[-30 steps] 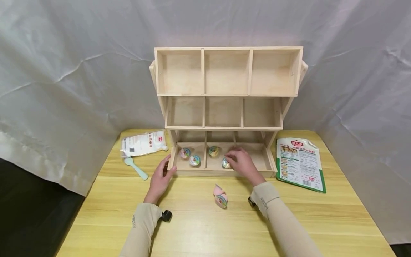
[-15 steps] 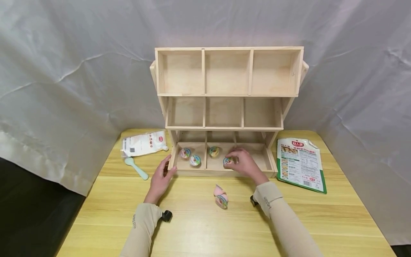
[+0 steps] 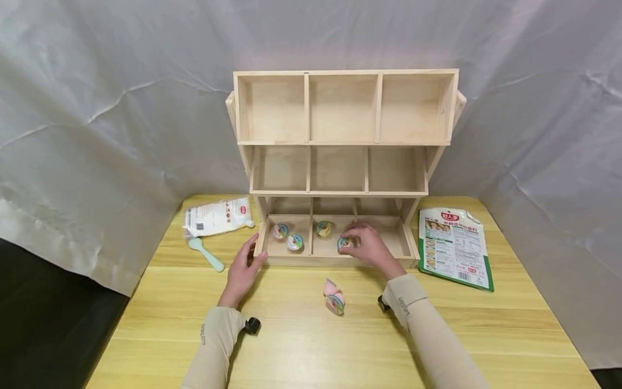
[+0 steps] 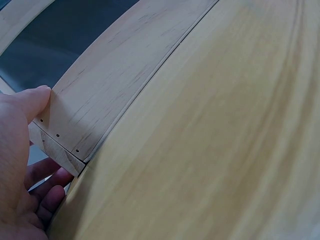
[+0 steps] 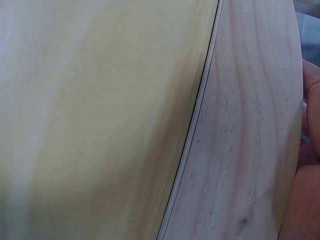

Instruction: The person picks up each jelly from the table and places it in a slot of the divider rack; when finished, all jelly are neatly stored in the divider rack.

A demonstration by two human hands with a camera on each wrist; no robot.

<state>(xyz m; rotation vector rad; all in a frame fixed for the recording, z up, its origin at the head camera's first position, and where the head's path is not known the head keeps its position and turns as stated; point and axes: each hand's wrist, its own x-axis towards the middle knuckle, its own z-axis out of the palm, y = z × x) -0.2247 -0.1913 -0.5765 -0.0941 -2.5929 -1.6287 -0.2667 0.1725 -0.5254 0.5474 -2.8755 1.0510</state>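
A three-tier wooden shelf (image 3: pixel 344 145) with divided compartments stands at the back of the table in the head view. My left hand (image 3: pixel 241 274) grips its bottom left front corner; in the left wrist view the thumb (image 4: pixel 37 100) lies at the front board's upper edge, fingers curled by the side. My right hand (image 3: pixel 370 247) pinches a small jelly cup (image 3: pixel 344 243) low in the bottom middle compartment, behind the front board. A yellowish jelly cup (image 3: pixel 324 229) sits in that same compartment. Two more, a pink cup (image 3: pixel 279 232) and a whitish cup (image 3: pixel 295 242), are in the bottom left compartment.
Pink jelly cups (image 3: pixel 334 298) lie on the wooden table (image 3: pixel 301 346) before the shelf. At left are a white pouch (image 3: pixel 218 217) and a mint-green spoon (image 3: pixel 206 255). A green-and-white food packet (image 3: pixel 455 248) lies right of the shelf. Grey curtains surround the table.
The right hand has shifted slightly to the right, and the jelly cup at its fingertips has turned and moved a little that way. My left hand stays at the shelf corner.
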